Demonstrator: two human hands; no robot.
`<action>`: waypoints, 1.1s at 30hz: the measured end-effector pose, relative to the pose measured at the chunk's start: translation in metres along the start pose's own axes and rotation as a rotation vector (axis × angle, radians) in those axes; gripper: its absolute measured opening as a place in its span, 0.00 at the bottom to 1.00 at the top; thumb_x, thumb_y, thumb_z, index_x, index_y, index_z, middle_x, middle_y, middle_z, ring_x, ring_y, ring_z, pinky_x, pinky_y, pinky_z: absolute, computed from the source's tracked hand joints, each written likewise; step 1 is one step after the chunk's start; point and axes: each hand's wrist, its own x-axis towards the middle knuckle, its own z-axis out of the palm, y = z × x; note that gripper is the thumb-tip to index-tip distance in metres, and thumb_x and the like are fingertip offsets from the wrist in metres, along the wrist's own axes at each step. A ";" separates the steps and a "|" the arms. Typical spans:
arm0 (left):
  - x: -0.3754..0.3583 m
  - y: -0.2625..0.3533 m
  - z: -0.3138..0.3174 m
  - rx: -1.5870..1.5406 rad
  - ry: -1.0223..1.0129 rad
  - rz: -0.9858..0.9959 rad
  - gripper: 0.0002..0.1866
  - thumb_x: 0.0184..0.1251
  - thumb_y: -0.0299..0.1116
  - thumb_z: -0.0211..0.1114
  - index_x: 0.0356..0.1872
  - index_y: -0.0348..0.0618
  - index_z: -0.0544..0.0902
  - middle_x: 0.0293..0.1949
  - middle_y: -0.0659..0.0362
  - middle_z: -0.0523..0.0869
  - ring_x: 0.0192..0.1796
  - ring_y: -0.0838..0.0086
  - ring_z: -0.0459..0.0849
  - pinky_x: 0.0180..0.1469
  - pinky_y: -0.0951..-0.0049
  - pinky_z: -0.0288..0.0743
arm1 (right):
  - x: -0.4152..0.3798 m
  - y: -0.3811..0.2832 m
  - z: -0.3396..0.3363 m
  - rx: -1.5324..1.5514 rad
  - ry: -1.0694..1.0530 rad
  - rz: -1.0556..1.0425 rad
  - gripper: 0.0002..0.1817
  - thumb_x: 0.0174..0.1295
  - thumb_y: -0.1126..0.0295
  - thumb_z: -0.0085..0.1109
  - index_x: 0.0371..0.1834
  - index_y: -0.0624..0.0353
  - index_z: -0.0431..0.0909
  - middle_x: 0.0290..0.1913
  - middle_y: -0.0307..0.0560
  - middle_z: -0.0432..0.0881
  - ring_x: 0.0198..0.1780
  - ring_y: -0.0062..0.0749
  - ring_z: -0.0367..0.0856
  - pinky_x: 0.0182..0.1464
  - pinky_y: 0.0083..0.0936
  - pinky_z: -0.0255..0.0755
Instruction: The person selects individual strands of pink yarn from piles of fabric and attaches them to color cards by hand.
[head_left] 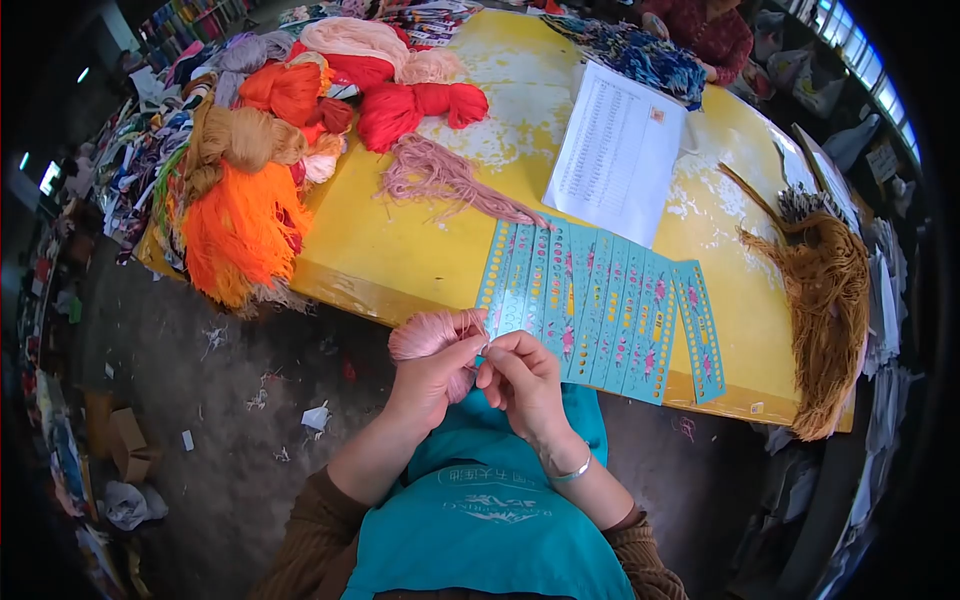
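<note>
- Using the teal strips [575,310] as my landmark: the pink yarn [425,338] is just off their near left corner.
- Left hand [432,380] has its fingers wrapped around the yarn, so it's the nearer of the 2.
- Right hand [522,382] is at that same corner, fingertips pinched together; can't tell if there's a strand between.
- Yarn lies left of that pinch. Long axis? Fingers hide too much, honestly.

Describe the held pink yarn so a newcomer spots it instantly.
Find the yellow table, then the left hand before its near edge. The pink yarn is the rounded bundle there, held, unlike the loose dusty-pink strands lying on the table.
</note>
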 end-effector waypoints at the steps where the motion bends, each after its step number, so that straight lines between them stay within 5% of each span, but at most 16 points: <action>1: 0.000 0.000 0.001 0.029 0.017 0.007 0.14 0.64 0.24 0.64 0.50 0.33 0.78 0.39 0.62 0.81 0.41 0.81 0.78 0.45 0.80 0.73 | 0.000 0.000 0.000 0.007 0.000 0.013 0.04 0.68 0.73 0.51 0.36 0.58 0.74 0.23 0.45 0.81 0.15 0.20 0.71 0.15 0.14 0.59; 18: 0.000 -0.004 0.002 0.108 0.023 0.021 0.19 0.65 0.26 0.63 0.56 0.32 0.75 0.37 0.65 0.79 0.41 0.84 0.76 0.50 0.81 0.69 | 0.003 -0.002 -0.006 0.182 0.017 0.140 0.04 0.67 0.73 0.48 0.35 0.58 0.73 0.21 0.43 0.77 0.14 0.21 0.68 0.15 0.14 0.55; 26: 0.002 -0.002 -0.001 0.149 -0.012 0.032 0.20 0.65 0.25 0.63 0.57 0.31 0.75 0.39 0.64 0.80 0.44 0.83 0.76 0.53 0.79 0.70 | 0.007 -0.010 -0.013 0.048 -0.075 0.177 0.03 0.66 0.73 0.58 0.36 0.61 0.78 0.20 0.36 0.74 0.15 0.15 0.66 0.14 0.12 0.53; 33: 0.001 -0.002 0.001 0.110 0.013 0.022 0.20 0.65 0.24 0.63 0.58 0.30 0.75 0.39 0.63 0.80 0.43 0.83 0.77 0.52 0.79 0.71 | 0.008 -0.007 -0.015 0.086 -0.088 0.171 0.04 0.67 0.72 0.57 0.37 0.59 0.78 0.20 0.36 0.75 0.14 0.16 0.67 0.14 0.12 0.53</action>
